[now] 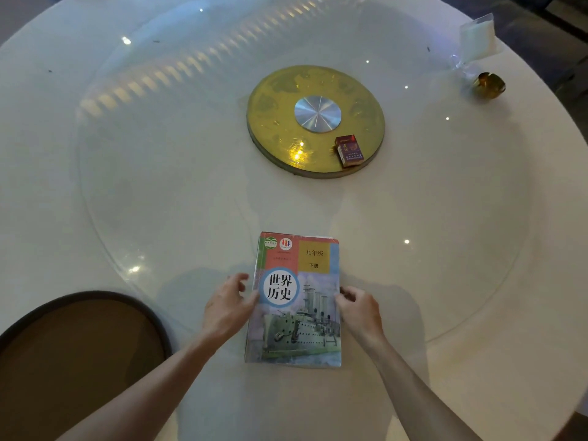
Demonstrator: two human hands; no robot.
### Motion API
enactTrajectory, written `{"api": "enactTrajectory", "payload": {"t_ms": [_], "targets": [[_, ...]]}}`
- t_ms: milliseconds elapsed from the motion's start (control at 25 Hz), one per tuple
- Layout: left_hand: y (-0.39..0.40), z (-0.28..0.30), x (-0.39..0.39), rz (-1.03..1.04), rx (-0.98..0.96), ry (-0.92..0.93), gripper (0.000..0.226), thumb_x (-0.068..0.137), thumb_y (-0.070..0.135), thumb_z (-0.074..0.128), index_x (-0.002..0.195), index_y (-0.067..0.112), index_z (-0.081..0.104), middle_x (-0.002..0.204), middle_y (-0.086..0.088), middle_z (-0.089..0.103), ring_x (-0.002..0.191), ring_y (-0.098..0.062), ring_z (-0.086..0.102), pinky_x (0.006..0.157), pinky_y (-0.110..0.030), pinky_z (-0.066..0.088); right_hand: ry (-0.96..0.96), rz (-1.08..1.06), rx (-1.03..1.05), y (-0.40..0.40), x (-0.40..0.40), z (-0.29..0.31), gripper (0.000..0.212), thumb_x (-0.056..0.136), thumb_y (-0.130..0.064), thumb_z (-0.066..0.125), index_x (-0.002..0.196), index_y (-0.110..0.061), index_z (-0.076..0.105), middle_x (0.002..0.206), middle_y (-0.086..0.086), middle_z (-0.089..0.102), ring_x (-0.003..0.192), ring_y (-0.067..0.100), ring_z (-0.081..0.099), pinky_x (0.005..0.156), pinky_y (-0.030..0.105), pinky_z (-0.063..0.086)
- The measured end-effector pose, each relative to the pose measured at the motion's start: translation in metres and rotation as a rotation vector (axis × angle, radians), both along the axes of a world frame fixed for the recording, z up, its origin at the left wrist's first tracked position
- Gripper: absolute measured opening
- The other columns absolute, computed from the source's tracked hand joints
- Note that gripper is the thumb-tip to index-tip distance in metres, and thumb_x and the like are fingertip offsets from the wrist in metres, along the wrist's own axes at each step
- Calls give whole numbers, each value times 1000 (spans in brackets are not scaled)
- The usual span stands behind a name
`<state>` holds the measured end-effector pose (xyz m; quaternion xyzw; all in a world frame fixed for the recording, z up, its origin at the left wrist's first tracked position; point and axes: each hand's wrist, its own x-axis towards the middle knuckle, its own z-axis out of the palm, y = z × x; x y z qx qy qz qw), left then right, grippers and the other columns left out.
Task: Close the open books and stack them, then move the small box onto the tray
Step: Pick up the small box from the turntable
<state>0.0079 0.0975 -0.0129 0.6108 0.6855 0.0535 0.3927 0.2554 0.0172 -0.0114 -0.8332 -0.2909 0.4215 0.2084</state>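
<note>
A closed book (294, 300) with a warship on its cover lies on the white round table (477, 281), on top of another book whose edges show beneath it. My left hand (227, 305) touches the stack's left edge. Against the right edge rests my right hand (358, 308). Both hands have curled fingers pressed to the sides. A small red box (349, 151) lies far off on the glass turntable, over the gold disc (315, 122). The brown round tray (79, 354) with a dark rim sits at the near left.
A glass turntable (159, 186) covers most of the table. A clear plastic card stand (477, 36) and a small amber glass object (490, 84) stand at the far right edge.
</note>
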Motion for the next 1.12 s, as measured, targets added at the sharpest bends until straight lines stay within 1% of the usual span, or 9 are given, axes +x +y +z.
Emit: {"api": "enactTrajectory", "payload": {"t_ms": [160,280,400,520,680,800,920,1040,1120], "targets": [[69,17,38,30,28,-124,35,89,44,65,115,20,64,103,0,71,88,-14,68,77,-37,58,-53,-85,32,67,50,-2,28,92,-26,60,111,-12,77,100,5,79,94,25,74,87,46,61],[126,26,91,20,14,-269,34,90,36,65,118,17,68,106,-1,72,91,-13,68,74,-28,54,-134,-86,125,139,87,3,28,92,-21,61,113,-10,77,108,12,78,104,32,73,93,42,58],[176,28,149,14,30,-368,34,92,28,63,123,14,70,112,-1,73,100,-15,67,81,-24,48,-161,31,165,207,116,8,42,97,-19,59,138,-8,63,131,12,70,122,28,64,105,37,49],[212,22,201,2,-69,-488,46,94,20,61,139,10,59,134,-6,65,117,-19,63,99,-32,51,-118,195,188,256,133,6,58,98,-16,54,155,-15,44,122,1,62,120,20,54,109,34,43],[240,5,246,68,-200,-590,56,95,14,58,150,11,44,150,-5,51,128,-21,54,107,-42,48,-130,232,224,294,148,-14,66,99,-20,50,162,-17,31,169,11,26,157,23,23,128,35,17],[247,-2,260,122,-262,-666,43,96,12,55,138,19,54,133,-1,60,111,-16,55,90,-35,51,-202,276,227,300,151,-27,59,101,-28,49,158,-15,39,167,11,34,154,28,30,127,39,21],[252,-10,262,140,-268,-704,28,98,13,53,121,21,66,109,-2,69,96,-16,58,69,-27,45,-248,228,345,296,144,-34,40,102,-21,54,139,-6,60,145,15,58,135,27,52,114,32,35],[247,-18,251,151,-216,-645,38,97,22,60,134,9,61,114,-8,69,98,-20,64,78,-33,52,-145,-33,381,287,134,-37,21,94,-20,65,112,-10,72,115,13,72,105,26,69,96,41,55],[239,-21,235,157,-138,-551,45,95,24,65,136,4,59,119,-10,70,101,-21,66,86,-33,54,-45,-154,351,278,122,-37,21,89,-16,70,109,-9,71,100,9,74,96,29,72,89,48,60]]}}
